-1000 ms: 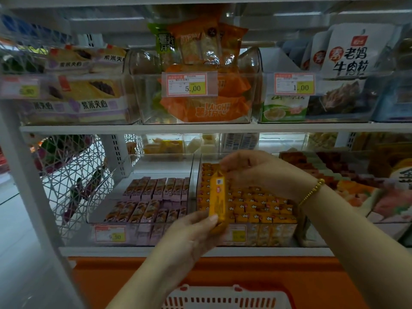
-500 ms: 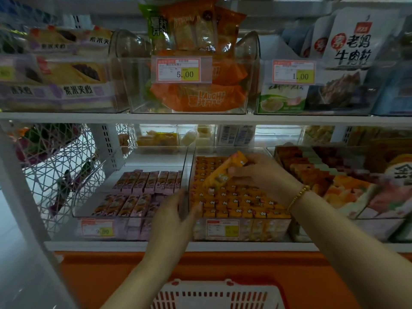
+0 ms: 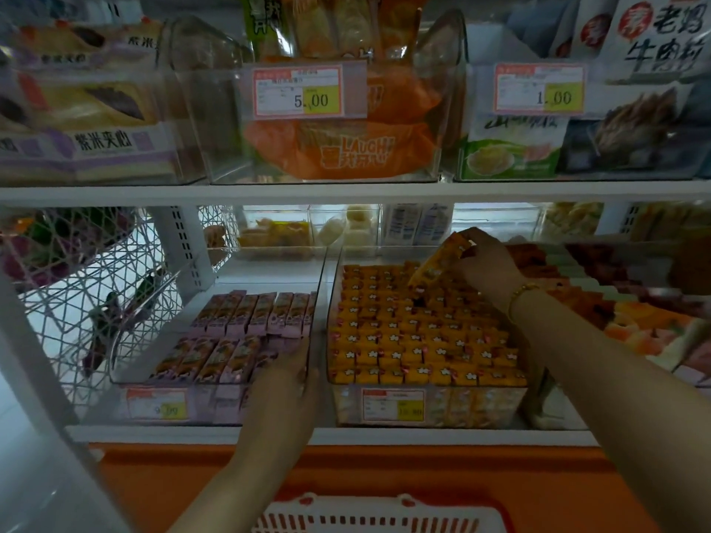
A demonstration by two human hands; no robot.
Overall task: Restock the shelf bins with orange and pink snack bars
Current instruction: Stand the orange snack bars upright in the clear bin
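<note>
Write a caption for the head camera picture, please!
Right hand holds an orange bar tilted over its packed bin; left hand touches the pink bars.

Left bin beside right bin

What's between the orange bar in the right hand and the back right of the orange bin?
Nothing visible. The right hand pinches the orange bar tilted, its lower end at the packed rows in the rear right of the orange bin. The left hand is over at the pink bin, off that path.
</note>
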